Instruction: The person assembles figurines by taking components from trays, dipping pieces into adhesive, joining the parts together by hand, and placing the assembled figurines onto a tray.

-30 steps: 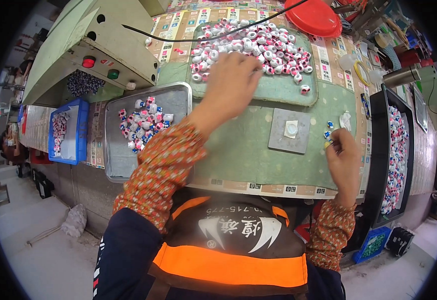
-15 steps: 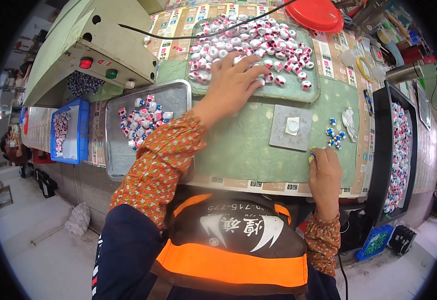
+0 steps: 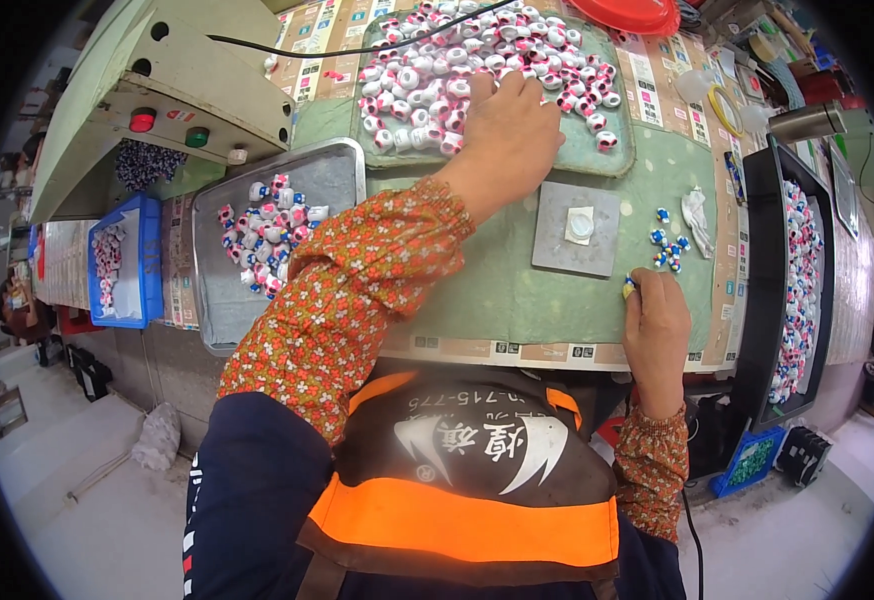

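My left hand (image 3: pixel 510 140) reaches over the green tray (image 3: pixel 597 160), fingers bent down among small white toy heads (image 3: pixel 419 98) with pink and black markings. Whatever lies under its fingertips is hidden. Near the table's front edge, my right hand (image 3: pixel 657 325) is closed in a pinch on a small blue and yellow toy piece (image 3: pixel 630 288). Just beyond it lie several small blue and white toy bodies (image 3: pixel 669 250) on the green mat. A grey square plate (image 3: pixel 549 255) with a pale round piece (image 3: pixel 579 224) on it lies between the hands.
At left, a metal tray (image 3: pixel 207 315) holds joined toy figures, beside a blue bin (image 3: pixel 154 265) and a machine (image 3: pixel 217 90) with buttons. A long black bin (image 3: pixel 762 300) of figures stands right. A crumpled white cloth (image 3: pixel 695 220) lies nearby. A black cable (image 3: pixel 347 51) crosses the back.
My left hand has shifted right over the toy heads, its fingers drawing closer together and bending down. My right hand still pinches the blue and yellow piece. The whole view has shifted slightly.
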Demonstrator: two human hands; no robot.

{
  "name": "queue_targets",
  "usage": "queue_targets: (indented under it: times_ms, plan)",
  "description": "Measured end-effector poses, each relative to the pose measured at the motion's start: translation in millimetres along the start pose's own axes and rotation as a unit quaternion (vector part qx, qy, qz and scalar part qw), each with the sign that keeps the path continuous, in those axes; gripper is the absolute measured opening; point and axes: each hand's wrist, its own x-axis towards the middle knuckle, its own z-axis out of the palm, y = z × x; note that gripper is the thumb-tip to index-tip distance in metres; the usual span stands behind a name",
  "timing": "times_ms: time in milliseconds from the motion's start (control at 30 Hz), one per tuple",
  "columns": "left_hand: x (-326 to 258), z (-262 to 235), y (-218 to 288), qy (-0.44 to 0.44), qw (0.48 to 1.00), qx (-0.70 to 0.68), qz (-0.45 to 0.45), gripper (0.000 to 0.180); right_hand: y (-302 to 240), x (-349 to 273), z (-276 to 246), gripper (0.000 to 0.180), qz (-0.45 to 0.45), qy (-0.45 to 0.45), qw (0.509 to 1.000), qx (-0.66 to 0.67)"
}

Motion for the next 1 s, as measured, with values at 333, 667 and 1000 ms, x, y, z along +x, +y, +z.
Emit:
queue_targets:
  times_ms: [333,667,1000]
  plan:
    - [-5.2,16.6,-6.0,0.024,0.997,-0.066,0.013,0.024,7.8,28.7,-4.6,0.015,0.189,-0.032,0.922,0.337]
    - [-29.3,-20.8,-2.7,-0.004,0.892,-0.439,-0.107,0.017,-17.9,62.7,8.2,0.016,0.097,-0.093,0.956,0.259]
    - [-119.3,-54.1,16.1,-0.088,0.372,-0.868,-0.315,0.043,-30.9,73.5,6.0,0.014,0.027,-0.113,0.983,0.142]
